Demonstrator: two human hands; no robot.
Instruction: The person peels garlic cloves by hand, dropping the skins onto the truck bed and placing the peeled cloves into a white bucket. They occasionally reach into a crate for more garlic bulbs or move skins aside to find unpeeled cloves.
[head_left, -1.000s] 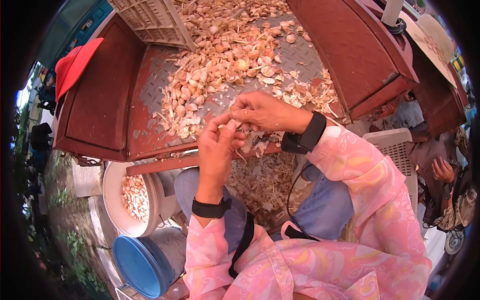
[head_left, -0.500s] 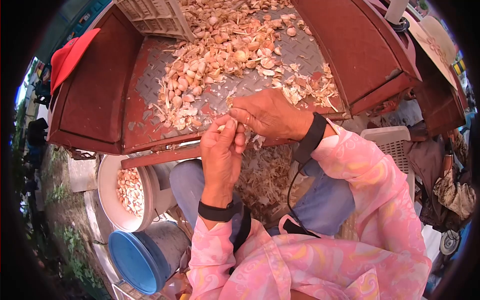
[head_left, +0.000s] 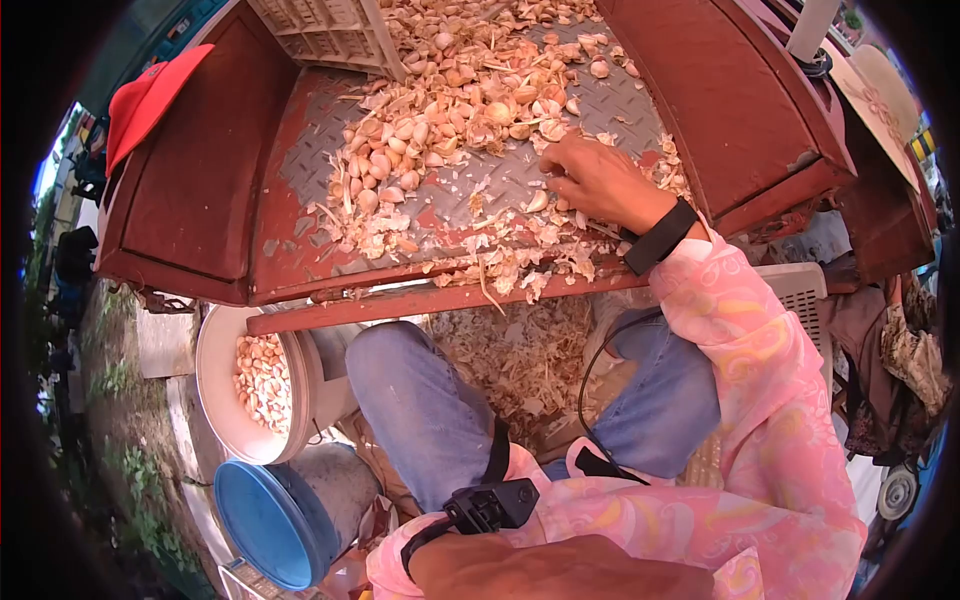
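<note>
Change: my two hands have parted; nothing is held between them.
Right hand (head_left: 600,180): fingers bent beside the garlic (head_left: 385,160); I can't tell whether they grip any.
Left hand (head_left: 600,572): low over the lap, fingers hidden; I can't tell its grip.
Surface: worn metal deck (head_left: 630,102), strewn with garlic and papery skins (head_left: 375,243).
Around: white bucket (head_left: 220,400) holding cloves (head_left: 262,385), blue-topped bucket (head_left: 262,525), red cap (head_left: 150,105).

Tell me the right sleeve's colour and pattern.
The right sleeve is pink with yellow and pale swirls, clearest in the head view.
</note>
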